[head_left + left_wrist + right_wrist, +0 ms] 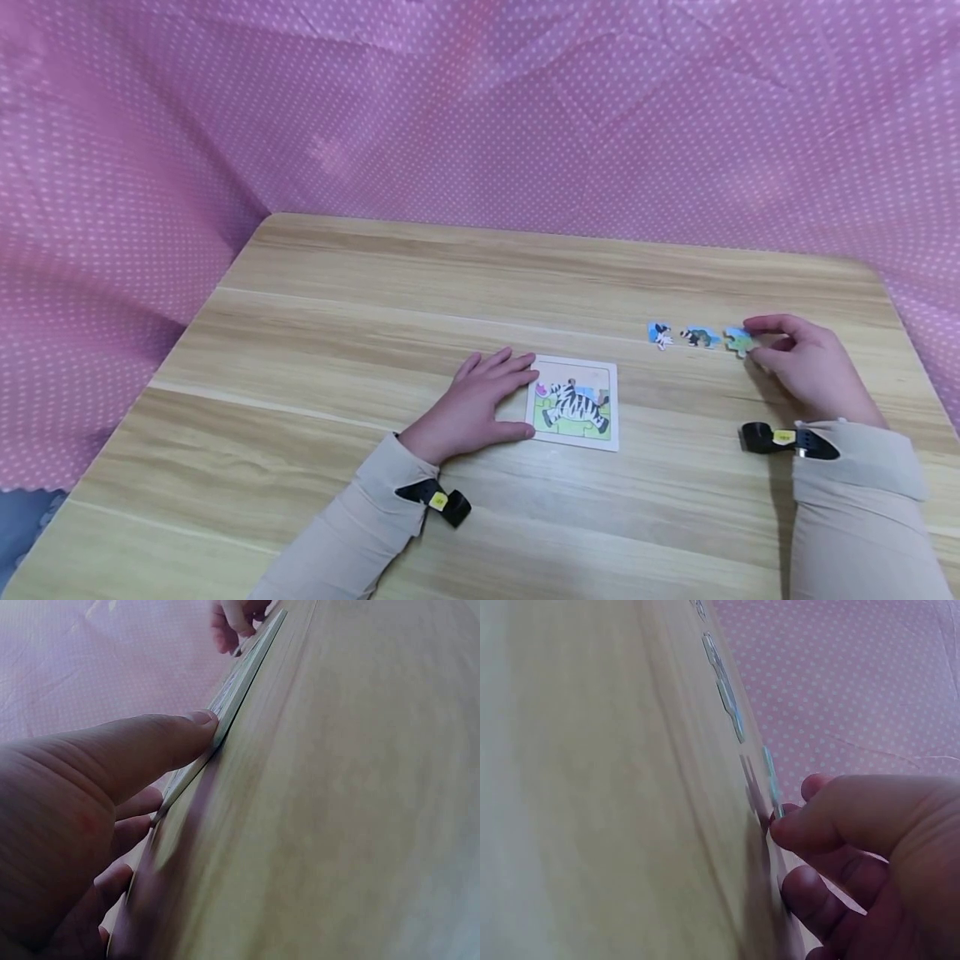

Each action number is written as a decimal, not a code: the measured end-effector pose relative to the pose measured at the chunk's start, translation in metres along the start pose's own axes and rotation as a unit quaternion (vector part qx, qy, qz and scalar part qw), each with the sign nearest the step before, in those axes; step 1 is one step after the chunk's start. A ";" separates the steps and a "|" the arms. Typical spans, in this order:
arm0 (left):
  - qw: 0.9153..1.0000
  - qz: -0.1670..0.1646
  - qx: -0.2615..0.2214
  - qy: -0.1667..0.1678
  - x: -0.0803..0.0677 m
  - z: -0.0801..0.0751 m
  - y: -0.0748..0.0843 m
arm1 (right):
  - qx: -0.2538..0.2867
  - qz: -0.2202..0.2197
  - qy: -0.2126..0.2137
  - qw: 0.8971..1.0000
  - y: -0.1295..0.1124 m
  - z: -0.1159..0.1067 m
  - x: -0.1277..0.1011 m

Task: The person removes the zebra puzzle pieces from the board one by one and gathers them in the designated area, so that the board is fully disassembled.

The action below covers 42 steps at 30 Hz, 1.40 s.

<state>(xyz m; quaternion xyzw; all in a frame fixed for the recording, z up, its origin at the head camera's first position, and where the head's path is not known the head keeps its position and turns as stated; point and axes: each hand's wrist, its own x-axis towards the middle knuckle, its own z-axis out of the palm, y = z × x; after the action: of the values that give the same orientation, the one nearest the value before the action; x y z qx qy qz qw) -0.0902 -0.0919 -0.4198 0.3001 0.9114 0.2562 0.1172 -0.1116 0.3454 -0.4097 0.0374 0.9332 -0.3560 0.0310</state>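
Note:
A small square puzzle board [574,402] with a zebra picture lies on the wooden table [420,308]. My left hand [480,404] lies flat beside its left edge, straight fingers touching the frame [232,694]. To the right, three loose puzzle pieces sit in a row: a blue-white piece [660,334], a piece with a dark animal [700,337], and a green piece [738,341]. My right hand [798,367] pinches the green piece [771,780] between thumb and fingertips, lifting it slightly off the table.
Pink dotted cloth [480,108] surrounds the table at the back and sides. The table's left and right edges drop off near the cloth. Black wrist straps [438,500] sit on both beige sleeves.

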 end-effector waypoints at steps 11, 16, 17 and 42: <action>1.000 -0.001 -0.005 0.001 0.000 0.001 0.000 | -0.015 0.006 0.005 1.000 -0.002 -0.001 -0.001; 1.000 -0.002 -0.003 -0.002 0.000 0.001 0.000 | 0.012 0.001 0.014 1.000 -0.003 0.000 -0.003; 1.000 -0.003 -0.003 -0.003 0.000 0.001 0.000 | 0.018 -0.002 0.018 1.000 -0.004 0.001 -0.003; 1.000 -0.004 -0.002 -0.002 -0.001 -0.001 0.002 | 0.034 -0.087 -0.042 0.995 -0.103 0.058 -0.012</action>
<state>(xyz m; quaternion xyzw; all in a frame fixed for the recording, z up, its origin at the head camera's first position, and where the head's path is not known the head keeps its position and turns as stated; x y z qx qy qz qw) -0.0887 -0.0915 -0.4180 0.2971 0.9117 0.2572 0.1203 -0.1069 0.2295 -0.3830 -0.0577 0.9182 -0.3900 0.0376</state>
